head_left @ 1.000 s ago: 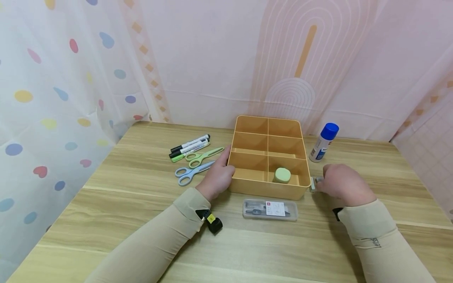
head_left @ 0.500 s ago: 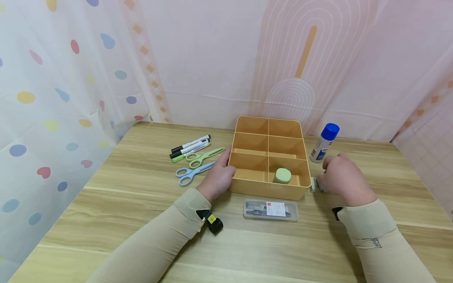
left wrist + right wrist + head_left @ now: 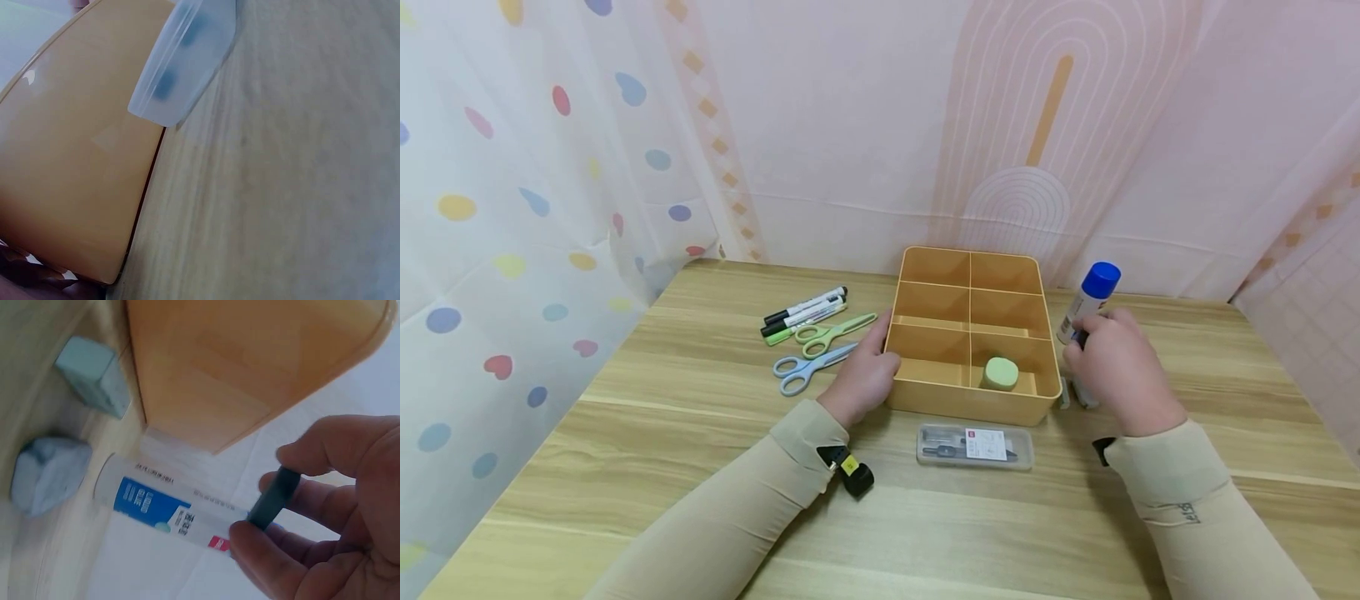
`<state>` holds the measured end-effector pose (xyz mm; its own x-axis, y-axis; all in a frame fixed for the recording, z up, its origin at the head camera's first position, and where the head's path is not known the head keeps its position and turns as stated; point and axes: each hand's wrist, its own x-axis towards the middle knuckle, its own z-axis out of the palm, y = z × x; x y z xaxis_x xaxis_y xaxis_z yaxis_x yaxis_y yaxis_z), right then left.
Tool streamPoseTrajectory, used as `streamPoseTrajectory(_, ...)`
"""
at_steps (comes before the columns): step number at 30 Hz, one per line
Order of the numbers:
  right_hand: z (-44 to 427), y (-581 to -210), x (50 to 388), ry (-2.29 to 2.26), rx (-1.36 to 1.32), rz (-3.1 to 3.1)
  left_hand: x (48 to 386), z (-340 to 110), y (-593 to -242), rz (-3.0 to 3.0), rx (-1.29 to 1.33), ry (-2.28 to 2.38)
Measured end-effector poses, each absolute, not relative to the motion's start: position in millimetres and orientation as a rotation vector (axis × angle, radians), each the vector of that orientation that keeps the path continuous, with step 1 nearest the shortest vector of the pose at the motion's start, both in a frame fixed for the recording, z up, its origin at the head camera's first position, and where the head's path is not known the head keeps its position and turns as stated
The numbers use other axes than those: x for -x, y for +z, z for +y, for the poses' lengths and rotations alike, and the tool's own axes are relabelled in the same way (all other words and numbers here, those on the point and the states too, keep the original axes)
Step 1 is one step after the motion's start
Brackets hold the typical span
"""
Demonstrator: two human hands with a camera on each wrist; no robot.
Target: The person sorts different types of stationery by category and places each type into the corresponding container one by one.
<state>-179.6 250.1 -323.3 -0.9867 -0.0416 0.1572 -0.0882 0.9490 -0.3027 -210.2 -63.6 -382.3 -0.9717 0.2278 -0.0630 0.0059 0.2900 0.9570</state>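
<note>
My left hand point(image 3: 861, 377) rests against the left wall of an orange six-compartment organizer box point(image 3: 973, 402), with its fingers lying along the side. In the head view, my right hand point(image 3: 1123, 367) is raised right of the box, in front of a blue-capped liquid glue bottle point(image 3: 1099, 282). It pinches a small dark green block point(image 3: 275, 499), possibly an eraser, between thumb and fingertips. Below, on the table, lie a pale green block point(image 3: 97, 375) and a grey-white rounded block point(image 3: 50, 475). A light green rounded piece point(image 3: 1001, 373) sits in the box's front right compartment.
A clear compass case point(image 3: 976, 447) lies before the box. To its left are blue scissors point(image 3: 797, 371), green scissors point(image 3: 827, 335) and several markers point(image 3: 805, 312). A curtain point(image 3: 850, 125) hangs behind the wooden table point(image 3: 700, 375).
My right hand has lifted from the blocks beside the box and moved back towards the glue bottle, the dark green block now showing in its fingers. My left hand stays against the box.
</note>
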Motion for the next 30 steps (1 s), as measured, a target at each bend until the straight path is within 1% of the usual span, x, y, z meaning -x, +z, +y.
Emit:
streamPoseTrajectory(11, 230, -319, 186, 0.485, -0.257, -2.818, 211, -65, -384, 2.364, -0.21, 1.753)
streamPoseTrajectory(23, 219, -325, 194, 0.618, -0.33, -2.792, 210, -65, -384, 2.384, -0.209, 1.75)
streamPoseTrajectory(30, 214, -325, 201, 0.67, -0.31, -2.864, 210, -66, -384, 2.39, -0.204, 1.749)
